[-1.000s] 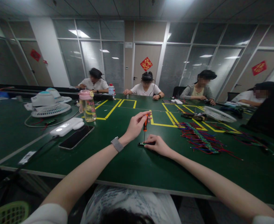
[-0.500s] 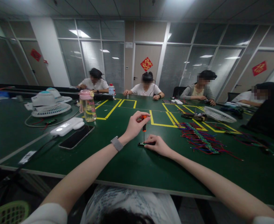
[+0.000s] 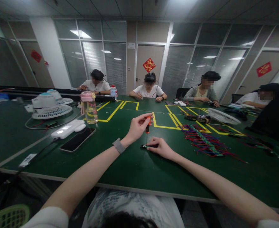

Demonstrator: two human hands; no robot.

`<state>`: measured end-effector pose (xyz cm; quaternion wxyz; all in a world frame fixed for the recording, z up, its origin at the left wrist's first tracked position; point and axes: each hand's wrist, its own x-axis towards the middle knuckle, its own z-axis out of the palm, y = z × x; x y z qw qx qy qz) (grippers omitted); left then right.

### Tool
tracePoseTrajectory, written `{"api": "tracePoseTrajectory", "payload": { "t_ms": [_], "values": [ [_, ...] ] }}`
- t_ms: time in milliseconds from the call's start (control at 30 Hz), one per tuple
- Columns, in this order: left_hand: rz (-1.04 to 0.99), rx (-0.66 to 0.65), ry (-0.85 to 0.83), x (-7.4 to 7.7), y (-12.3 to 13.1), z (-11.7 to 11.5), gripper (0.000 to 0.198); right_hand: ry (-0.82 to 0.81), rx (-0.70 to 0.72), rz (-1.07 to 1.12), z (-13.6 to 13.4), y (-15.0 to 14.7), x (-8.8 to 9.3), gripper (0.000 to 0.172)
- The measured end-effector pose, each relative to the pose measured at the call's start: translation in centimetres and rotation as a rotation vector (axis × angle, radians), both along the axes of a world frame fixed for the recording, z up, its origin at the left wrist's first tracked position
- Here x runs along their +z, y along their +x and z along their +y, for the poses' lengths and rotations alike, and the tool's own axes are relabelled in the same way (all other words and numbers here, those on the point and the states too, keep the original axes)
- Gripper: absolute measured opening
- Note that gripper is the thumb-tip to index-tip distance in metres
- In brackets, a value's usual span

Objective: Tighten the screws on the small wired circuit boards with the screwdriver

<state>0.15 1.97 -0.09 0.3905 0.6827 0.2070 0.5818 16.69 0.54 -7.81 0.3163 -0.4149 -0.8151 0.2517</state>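
Note:
My left hand (image 3: 137, 126) pinches the orange handle of a small screwdriver (image 3: 148, 126), held upright with its tip on a small dark part (image 3: 144, 146) lying on the green table (image 3: 130, 164). My right hand (image 3: 160, 147) rests on the table just right of the tip, fingers closed on that part and pressing it down. A grey band sits on my left wrist.
A heap of red, blue and green wires (image 3: 203, 141) lies to the right. On the left are a black phone (image 3: 78, 139), a white device (image 3: 68, 129), a pink-lidded bottle (image 3: 88, 107) and white fans (image 3: 49, 106). Several people sit at the far side.
My left fingers have shifted around the screwdriver handle, showing more or less of the orange grip, as the tool turns in place. My right hand and the part stay put.

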Motion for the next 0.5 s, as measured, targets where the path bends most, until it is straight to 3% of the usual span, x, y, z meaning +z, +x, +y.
{"api": "tracePoseTrajectory", "payload": {
  "t_ms": [300, 500],
  "values": [
    [0.109, 0.163, 0.133, -0.4, -0.25, 0.48, 0.02, 0.002, 0.0, 0.002, 0.14, 0.08, -0.19, 0.02],
    [0.057, 0.009, 0.048, -0.25, -0.15, 0.29, 0.031, 0.008, 0.007, 0.013, 0.12, 0.06, -0.17, 0.02]
  ]
}}
